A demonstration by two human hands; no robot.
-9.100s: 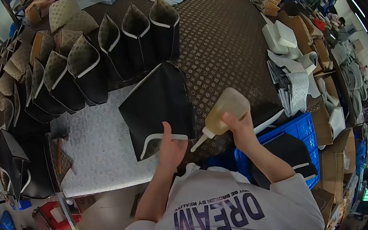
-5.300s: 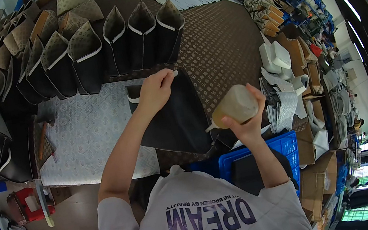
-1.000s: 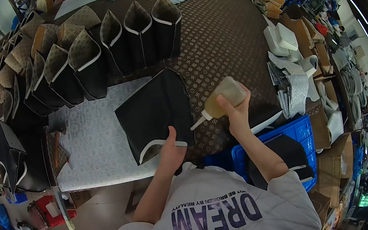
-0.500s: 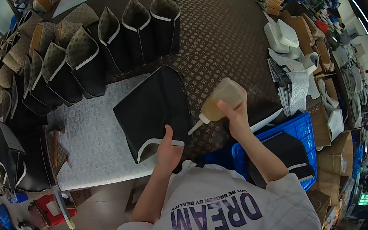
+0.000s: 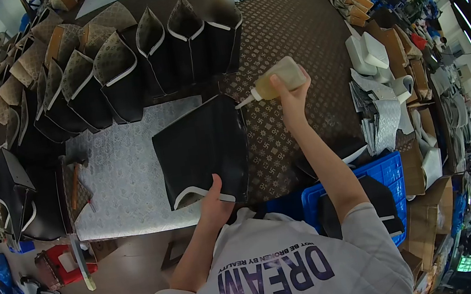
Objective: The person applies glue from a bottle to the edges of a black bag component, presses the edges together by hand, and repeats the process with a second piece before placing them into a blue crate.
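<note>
My right hand (image 5: 292, 95) grips a translucent squeeze bottle (image 5: 281, 78) with yellowish liquid in its lower part. The bottle is tilted, and its thin nozzle points left with the tip right at the far right corner of a black leather-like bag body (image 5: 202, 148). That bag body lies flat, partly over a pale patterned sheet. At its near edge runs a curved white rim, which my left hand (image 5: 215, 206) grips, thumb on top and fingers hidden inside or beneath.
Several black bag bodies with white-edged mouths (image 5: 118, 82) stand along the back left. On the right are a blue crate (image 5: 402, 184) holding black pieces, white foam blocks (image 5: 372, 49) and cardboard boxes. A wooden-handled tool (image 5: 75, 187) lies at left. Brown patterned material (image 5: 290, 25) covers the table.
My right hand has carried the bottle away from me along the bag body's right edge, from near corner to far corner. My left hand keeps its grip on the rim.
</note>
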